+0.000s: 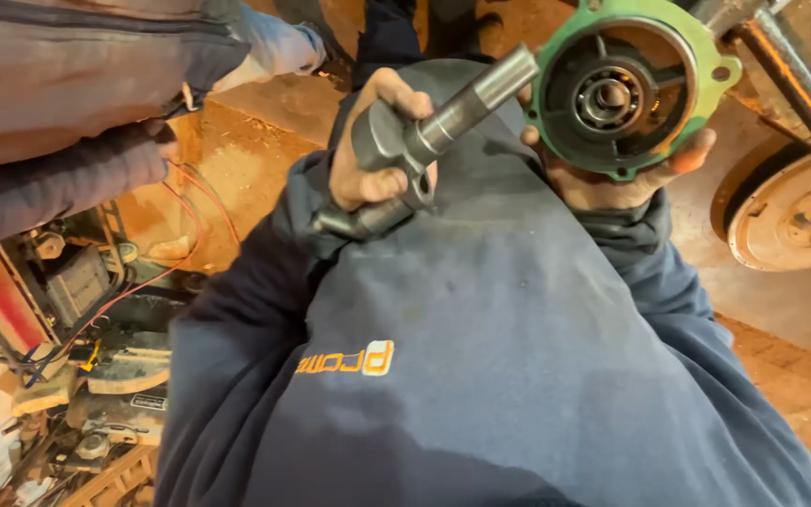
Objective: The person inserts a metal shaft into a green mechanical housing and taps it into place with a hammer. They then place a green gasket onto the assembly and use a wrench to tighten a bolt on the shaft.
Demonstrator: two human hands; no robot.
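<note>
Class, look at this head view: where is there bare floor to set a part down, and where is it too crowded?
Bare floor lies between the red wires and the left hand gripping the metal shaft. Another patch runs below the round disc, right of the right hand holding the green-rimmed bearing housing. The engine parts at lower left are crowded.

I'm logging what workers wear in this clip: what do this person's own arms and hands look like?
Both arms are in long dark navy sweatshirt sleeves reaching the wrists, creased at the elbows. The left hand and right hand are bare: no gloves, rings or watch visible. The sweatshirt front carries a small orange-and-white logo.
</note>
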